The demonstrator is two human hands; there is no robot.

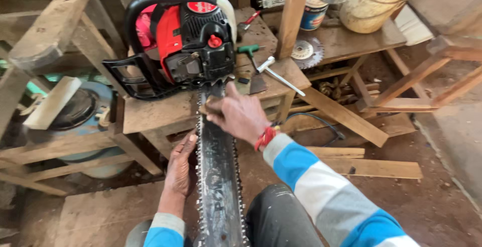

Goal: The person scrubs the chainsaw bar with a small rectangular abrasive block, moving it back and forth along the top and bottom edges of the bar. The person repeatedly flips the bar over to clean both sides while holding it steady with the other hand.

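chainsaw [186,41] standing on the wooden worktop [150,114], red and black body near the front edge, long guide bar [218,176] reaching out over that edge toward the lap, toothed chain [199,166] running around the bar. right hand [240,114] resting on top of the bar just in front of the body, fingers [213,107] closed narrow around a small brownish thing, too blurred to name. left hand [181,169] lying flat against the left side of the bar, fingers straight and holding nothing, touching or almost touching the chain teeth.

possible trouble from here: bare skin right beside the cutters, so a small slip of either hand, or a small shift of the chain, could cut the fingers. bar hanging free past the worktop edge, supported only by hands and the knee [273,217]; a push downward could tip or turn the heavy body, maybe drag it off the front edge. loose tools near the right edge, a t-shaped wrench [276,73] and a green-handled tool [249,51], could be knocked to the floor by the elbow. circular saw blade [306,51] on the lower shelf well apart, little risk.
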